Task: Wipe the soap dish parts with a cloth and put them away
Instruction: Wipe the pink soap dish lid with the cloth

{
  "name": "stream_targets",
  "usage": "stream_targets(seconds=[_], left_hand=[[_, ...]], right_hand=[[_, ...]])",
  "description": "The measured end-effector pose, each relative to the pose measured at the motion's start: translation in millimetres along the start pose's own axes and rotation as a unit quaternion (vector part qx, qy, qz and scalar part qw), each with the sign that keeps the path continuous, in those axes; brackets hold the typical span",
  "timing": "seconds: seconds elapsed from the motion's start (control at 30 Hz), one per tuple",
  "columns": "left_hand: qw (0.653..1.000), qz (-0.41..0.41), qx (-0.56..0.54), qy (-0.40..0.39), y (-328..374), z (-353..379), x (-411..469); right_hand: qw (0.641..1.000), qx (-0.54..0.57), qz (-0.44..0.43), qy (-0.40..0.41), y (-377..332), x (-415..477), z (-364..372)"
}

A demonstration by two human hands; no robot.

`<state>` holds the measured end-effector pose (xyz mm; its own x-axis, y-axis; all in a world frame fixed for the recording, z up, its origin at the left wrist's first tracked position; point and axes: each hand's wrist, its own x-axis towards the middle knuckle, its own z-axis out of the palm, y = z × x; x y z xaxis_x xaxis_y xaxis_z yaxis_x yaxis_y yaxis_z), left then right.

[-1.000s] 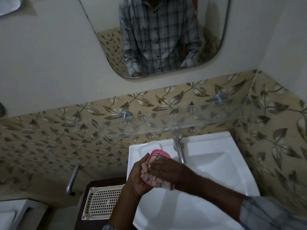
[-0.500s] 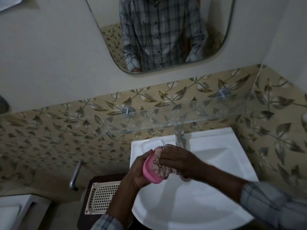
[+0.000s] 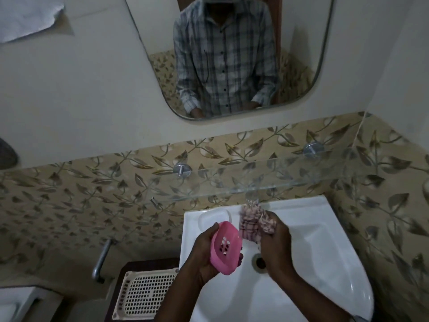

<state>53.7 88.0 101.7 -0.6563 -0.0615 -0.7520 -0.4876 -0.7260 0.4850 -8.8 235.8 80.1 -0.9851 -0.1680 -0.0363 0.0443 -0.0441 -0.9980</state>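
A pink soap dish part (image 3: 224,247) with small holes in its middle is held over the white sink (image 3: 325,263), tilted so its inside faces me. My left hand (image 3: 204,254) grips it from the left and underneath. My right hand (image 3: 276,242) is just to the right of it, shut on a bunched pink-and-white checked cloth (image 3: 254,223). The cloth's lower left edge sits close beside the dish's right rim. The tap is mostly hidden behind the cloth.
A glass shelf (image 3: 255,184) on metal studs runs across above the sink. A cream perforated tray (image 3: 145,293) lies on a dark stand at the sink's left. A mirror (image 3: 232,54) hangs on the wall. The sink drain (image 3: 260,262) shows below my right hand.
My right hand has lifted the cloth off the pink dish part and moved it right. The dish's inside, covered by the cloth before, now shows. My left hand turned the dish slightly.
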Motion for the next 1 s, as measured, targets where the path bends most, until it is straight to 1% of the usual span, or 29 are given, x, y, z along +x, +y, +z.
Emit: stream_targets(seconds=[0.07,0.1,0.17,0.2,0.23,0.27,0.3,0.33,0.37,0.4,0.47,0.5,0.53,0.63,0.67,0.73,0.77,0.83,0.9,0.93,0.97,1.0], left_hand=[[1.0,-0.014,-0.013,-0.008,0,-7,-1],[1.0,-0.014,-0.024,-0.008,1,-7,-1],[0.999,-0.007,-0.036,-0.017,4,-4,0],[0.999,-0.008,-0.032,-0.018,6,-2,-1],[0.999,-0.018,-0.028,-0.017,8,-2,-3],[0.999,-0.032,-0.023,-0.02,10,-3,-6],[0.998,-0.045,-0.012,-0.031,12,-4,-9],[0.997,-0.053,0.003,-0.049,13,-5,-12],[0.996,-0.054,0.011,-0.066,15,-5,-14],[0.995,-0.056,0.009,-0.079,15,-4,-15],[0.994,-0.054,0.008,-0.091,21,-3,-15],[0.995,-0.05,0.014,-0.08,23,-3,-15],[0.996,-0.049,0.019,-0.066,25,-4,-14],[0.996,-0.061,0.023,-0.062,20,-5,-18],[0.996,-0.061,0.013,-0.067,18,-5,-19],[0.994,-0.064,-0.014,-0.088,16,-3,-20],[0.994,-0.058,-0.027,-0.093,16,-2,-18],[0.995,-0.039,-0.039,-0.081,14,2,-12],[0.999,-0.019,-0.031,-0.033,9,0,-7],[0.999,0.001,-0.033,-0.008,3,0,-5],[0.999,0.025,-0.025,0.017,-2,1,-2],[0.998,0.056,-0.01,0.041,-9,1,0]], right_hand=[[0.999,-0.034,-0.03,-0.028,-1,2,-8],[0.995,-0.058,-0.058,-0.052,0,-5,-9],[0.975,-0.091,-0.149,-0.137,1,-28,-7],[0.95,-0.113,-0.219,-0.195,1,-41,-6],[0.907,-0.156,-0.303,-0.246,1,-48,-9],[0.847,-0.209,-0.398,-0.283,2,-43,-15],[0.791,-0.247,-0.469,-0.304,-1,-31,-22],[0.75,-0.277,-0.516,-0.307,-3,-16,-27],[0.733,-0.29,-0.541,-0.293,-7,2,-32],[0.732,-0.292,-0.551,-0.274,-9,13,-36],[0.749,-0.285,-0.532,-0.274,1,13,-27],[0.756,-0.279,-0.52,-0.284,11,4,-20],[0.751,-0.279,-0.522,-0.293,22,-5,-13],[0.688,-0.302,-0.574,-0.327,29,7,-19],[0.683,-0.319,-0.579,-0.31,25,18,-23],[0.701,-0.348,-0.566,-0.26,16,35,-26],[0.714,-0.356,-0.548,-0.252,17,31,-23],[0.727,-0.35,-0.534,-0.252,22,15,-18],[0.744,-0.329,-0.507,-0.284,22,-5,-15],[0.772,-0.324,-0.455,-0.304,18,-13,-11],[0.816,-0.319,-0.368,-0.31,12,-21,-5],[0.864,-0.311,-0.273,-0.287,2,-28,3]])
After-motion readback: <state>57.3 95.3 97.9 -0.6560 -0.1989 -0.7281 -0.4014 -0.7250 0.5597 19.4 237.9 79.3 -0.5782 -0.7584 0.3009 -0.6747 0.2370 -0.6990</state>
